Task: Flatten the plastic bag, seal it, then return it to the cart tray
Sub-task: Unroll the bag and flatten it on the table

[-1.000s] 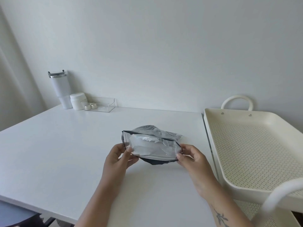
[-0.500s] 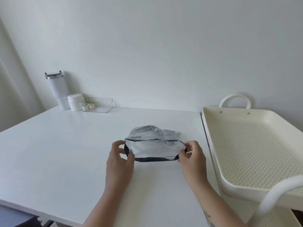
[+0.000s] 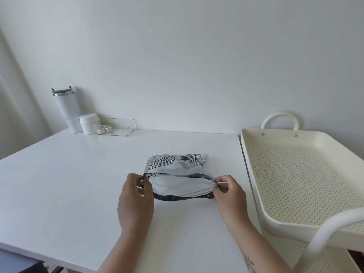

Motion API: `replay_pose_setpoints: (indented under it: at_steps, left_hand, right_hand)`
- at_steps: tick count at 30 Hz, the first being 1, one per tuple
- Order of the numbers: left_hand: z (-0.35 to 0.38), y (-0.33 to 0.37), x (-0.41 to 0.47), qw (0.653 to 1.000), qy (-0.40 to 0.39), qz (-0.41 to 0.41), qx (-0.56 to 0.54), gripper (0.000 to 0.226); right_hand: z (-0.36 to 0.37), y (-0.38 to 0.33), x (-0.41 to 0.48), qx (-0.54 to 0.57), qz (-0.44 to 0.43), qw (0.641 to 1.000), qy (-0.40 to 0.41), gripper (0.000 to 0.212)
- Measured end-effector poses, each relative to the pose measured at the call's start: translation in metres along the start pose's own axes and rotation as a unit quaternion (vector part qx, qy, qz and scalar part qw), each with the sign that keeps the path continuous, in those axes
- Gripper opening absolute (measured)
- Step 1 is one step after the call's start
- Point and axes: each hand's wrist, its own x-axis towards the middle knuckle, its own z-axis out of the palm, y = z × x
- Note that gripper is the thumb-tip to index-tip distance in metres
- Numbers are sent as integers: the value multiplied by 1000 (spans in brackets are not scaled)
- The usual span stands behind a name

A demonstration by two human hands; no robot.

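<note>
A few dark letters show on the plastic bag (image 3: 178,175) at the left end of its dark mouth band, but they are too small and folded to read; no other writing can be made out anywhere in the frame. The bag lies in the centre of the frame on the white table (image 3: 78,184), its mouth toward the person and gaping in a lens shape, its striped far end resting flat on the tabletop. The left hand (image 3: 136,201) pinches the left corner of the mouth band between thumb and fingers, and the right hand (image 3: 229,200) pinches the right corner the same way, so the bag stretches straight between the two hands. The table's right edge runs just beside the cream cart tray (image 3: 254,164) at the right of the frame, whose perforated floor is bare and whose white loop handle (image 3: 279,119) rises at its far end; a second blurred handle (image 3: 334,227) crosses the lower right corner. Wide bare tabletop spreads to the left and below the hands as far as the near edge at the bottom left. In the upper left, well apart from the bag, a white tumbler (image 3: 67,111), a white jar (image 3: 89,123) and a clear box (image 3: 116,127) holding two small round tins stand against the wall.
</note>
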Motion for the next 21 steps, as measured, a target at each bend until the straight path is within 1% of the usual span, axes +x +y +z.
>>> replay_pose_setpoints:
  at_steps: [2, 5, 7, 9, 10, 12, 14, 16, 17, 18, 19, 20, 21]
  left_hand:
    - [-1, 1, -2, 1000, 10, 3, 9, 18]
    - [-5, 2, -6, 1000, 14, 13, 20, 18]
    - [-10, 1, -10, 998, 1, 46, 34, 17]
    - [-15, -2, -14, 993, -22, 110, 22, 11]
    - [-18, -2, -15, 989, -31, 146, 6, 8]
    - [-24, -1, -11, 979, -31, 199, -24, 15]
    - [-28, 9, 4, 973, -3, 232, 13, 25]
    - [-28, 25, 27, 970, 14, 234, 58, 35]
    - [-27, 35, 38, 973, -8, 222, 62, 37]
    - [-22, 43, 49, 977, -57, 199, 55, 36]
    - [-14, 49, 58, 976, -126, 173, 44, 31]
    - [-2, 52, 64, 965, -203, 158, 51, 25]
    - [11, 54, 67, 942, -275, 170, 91, 27]
  right_hand:
    - [2, 0, 1, -16, -12, 1000, -6, 14]
    - [0, -2, 4, -46, -41, 997, 39, 14]
    - [-1, -1, 6, -61, -53, 994, 72, 18]
    - [-3, 0, 7, -53, -60, 993, 81, 22]
    - [-4, 1, 7, -47, -71, 994, 72, 24]
    - [-4, 1, 6, -40, -105, 993, 37, 26]
    - [-5, 1, 5, -28, -126, 992, 2, 22]
    - [-4, 0, 6, -25, -125, 992, -23, 26]
    - [-4, 0, 6, -23, -126, 991, -35, 31]
    - [-4, -1, 5, -17, -126, 991, -51, 34]
    - [-4, -2, 5, -8, -127, 989, -72, 34]
    - [-4, -3, 4, -3, -129, 987, -95, 33]
    - [-4, -3, 4, -4, -130, 985, -116, 32]
